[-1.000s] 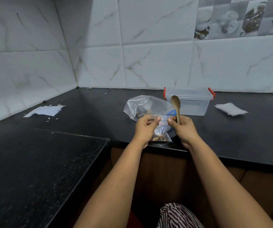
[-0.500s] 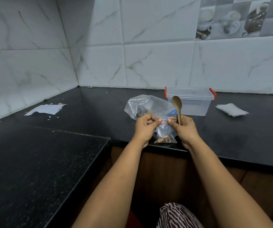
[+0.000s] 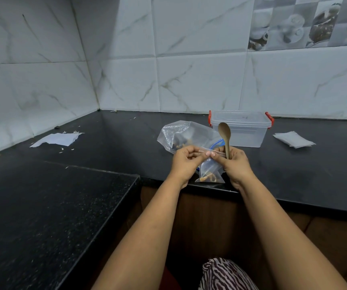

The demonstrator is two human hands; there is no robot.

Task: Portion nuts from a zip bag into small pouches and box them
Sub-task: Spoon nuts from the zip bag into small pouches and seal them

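Two hands meet at the top edge of a small clear pouch (image 3: 209,171) held above the front edge of the black table (image 3: 294,164). The left hand (image 3: 184,162) has its grip pinched on the pouch's seal strip, fingers curled, thumb and forefinger pressed together on the plastic. The right hand (image 3: 234,164) pinches the same strip just beside the left fingertips, and its curled fingers also hold a wooden spoon (image 3: 225,137) upright, bowl uppermost. A few nuts (image 3: 209,177) sit at the bottom of the pouch, which hangs down between the two hands. Behind the hands a larger clear zip bag (image 3: 181,135) with a blue zip edge lies crumpled on the table, with dark nuts showing inside it. Just beyond it stands a clear plastic box (image 3: 245,133) with red latches, its lid on, near the tiled wall (image 3: 199,80). Well to the right of the box lies a flat white stack of what looks like empty pouches (image 3: 294,139). Far to the left a torn white paper (image 3: 57,139) lies on the table with small scraps around it.
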